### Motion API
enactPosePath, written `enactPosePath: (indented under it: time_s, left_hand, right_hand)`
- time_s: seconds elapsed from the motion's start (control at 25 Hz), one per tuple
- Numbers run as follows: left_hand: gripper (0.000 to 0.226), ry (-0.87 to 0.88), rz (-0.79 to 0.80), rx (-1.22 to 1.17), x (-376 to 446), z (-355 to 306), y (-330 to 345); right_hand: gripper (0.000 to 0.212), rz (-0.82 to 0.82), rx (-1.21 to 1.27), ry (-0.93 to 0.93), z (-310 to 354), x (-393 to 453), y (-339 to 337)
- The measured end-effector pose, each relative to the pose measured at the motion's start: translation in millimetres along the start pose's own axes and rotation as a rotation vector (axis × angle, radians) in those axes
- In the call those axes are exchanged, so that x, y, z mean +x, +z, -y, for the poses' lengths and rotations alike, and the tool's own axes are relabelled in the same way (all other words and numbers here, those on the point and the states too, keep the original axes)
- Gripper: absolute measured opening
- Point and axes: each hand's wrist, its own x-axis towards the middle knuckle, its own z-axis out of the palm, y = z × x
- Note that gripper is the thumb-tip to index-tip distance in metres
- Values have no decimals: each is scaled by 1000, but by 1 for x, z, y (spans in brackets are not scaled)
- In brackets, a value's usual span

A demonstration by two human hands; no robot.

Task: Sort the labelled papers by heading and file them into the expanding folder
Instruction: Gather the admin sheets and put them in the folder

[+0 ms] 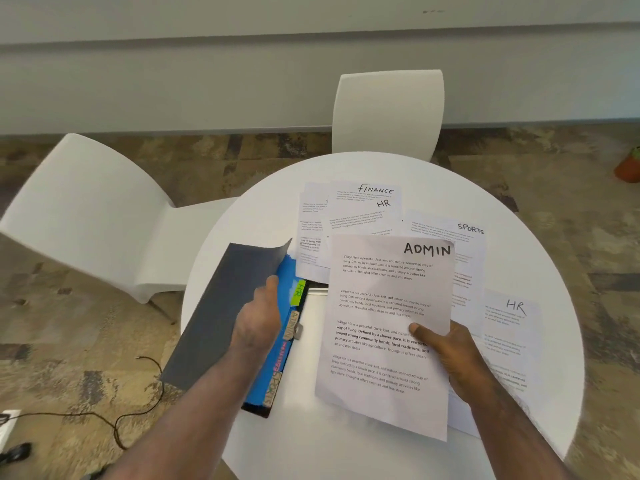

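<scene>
My right hand (450,358) grips a white sheet headed ADMIN (384,306) by its right edge and holds it above the table. My left hand (258,318) holds back the dark grey flap (221,306) of the expanding folder (273,372), which lies at the table's left edge. Its blue dividers carry tabs reading HR (299,292), ADMIN (292,325) and SPORTS (272,388). Loose sheets lie behind and to the right: FINANCE (375,190), HR (382,204), SPORTS (469,228) and another HR (516,306).
The round white table (346,445) has two white chairs, one at the left (86,209) and one at the far side (388,112). A black cable (114,417) runs over the patterned carpet at the lower left. An orange pot (628,168) stands on the floor at far right.
</scene>
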Motion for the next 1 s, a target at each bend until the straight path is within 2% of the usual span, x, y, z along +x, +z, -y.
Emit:
enactPosePath:
  time_s: [0.16,0.32,0.48,0.52,0.6,0.72,0.88,1.0]
  left_hand:
    - [33,-13,4,29,8,10,-35]
    - [32,-80,-63,-25,13,16,-54]
    - [69,-65,-13,65,13,20,-56]
    - [68,-62,-3,84,12,20,-55]
    - [52,-55,-17,106,11,19,-53]
    - [44,-51,-50,27,10,17,-52]
    - [52,6,-35,-120,12,20,-51]
    - [58,60,-10,-147,15,24,-49]
  right_hand:
    - [28,41,5,14,7,0,10]
    - [29,67,25,-4,19,-1,16]
    - [28,76,36,-3,29,-1,20]
    - [28,79,32,-2,32,-1,21]
    - [27,86,15,-6,36,-2,26]
    - [24,100,10,-16,41,-2,41]
    - [19,36,-52,-53,42,2,77]
    - [25,-20,-180,-117,41,4,106]
